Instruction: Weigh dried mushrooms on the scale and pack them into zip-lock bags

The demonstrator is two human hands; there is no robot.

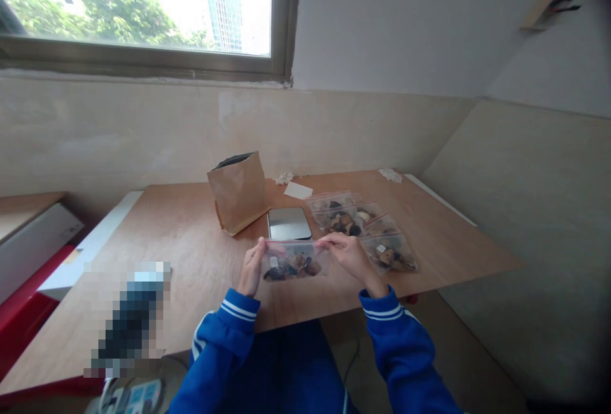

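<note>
My left hand (251, 267) and my right hand (351, 258) pinch the top edge of a clear zip bag (291, 262) at its two ends, holding it over the wooden table (200, 261). Brown and dark dried pieces lie in its lower part. Just beyond it sits a flat silver digital scale (289, 223), not touched by either hand. Near my right hand, several similar filled zip bags (389, 251) lie overlapping on the table. A brown kraft paper bag (237, 192) with a dark lining stands open behind the scale.
A pixelated, unreadable upright object (128, 318) stands at the table's near left. A white paper slip (298, 190) and crumpled white bits (390, 175) lie against the far wall. A red and white box (33, 280) sits beyond the left edge.
</note>
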